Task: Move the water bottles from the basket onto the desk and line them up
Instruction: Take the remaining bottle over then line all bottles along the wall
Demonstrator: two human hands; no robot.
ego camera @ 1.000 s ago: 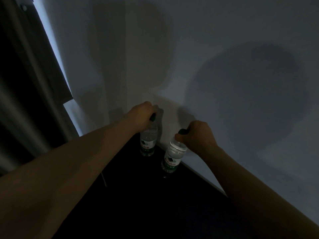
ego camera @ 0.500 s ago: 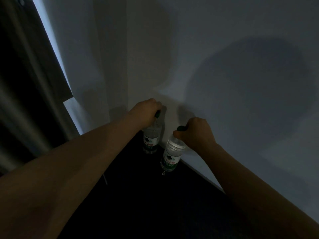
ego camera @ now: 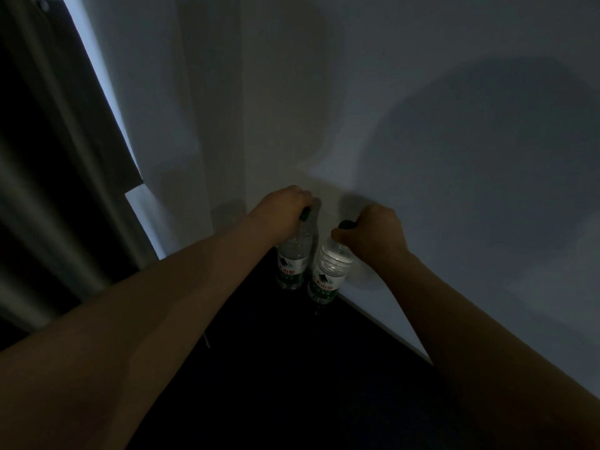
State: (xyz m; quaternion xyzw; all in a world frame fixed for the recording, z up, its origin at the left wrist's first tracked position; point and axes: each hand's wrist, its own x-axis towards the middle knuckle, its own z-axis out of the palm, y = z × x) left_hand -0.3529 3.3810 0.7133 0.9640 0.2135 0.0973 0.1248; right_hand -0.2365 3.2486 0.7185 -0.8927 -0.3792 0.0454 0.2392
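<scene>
Bottles first: the left bottle and the right bottle are just beside each other at the far corner of the dark bench, close against the pale wall. Your left hand grips the left bottle at the top, fingers curled over its dark green cap. Your right hand holds the right bottle the same way, fingers closed round its cap, thumb against the neck. Both bottles hang or stand roughly upright with their labels facing you (the light is too dim to tell whether either base touches the bench). The right bottle is the one nearer the bench's wall-side edge. Both your forearms reach in from the near side. A dark curtain hangs along the left, with a bright strip of light between it and the wall.
</scene>
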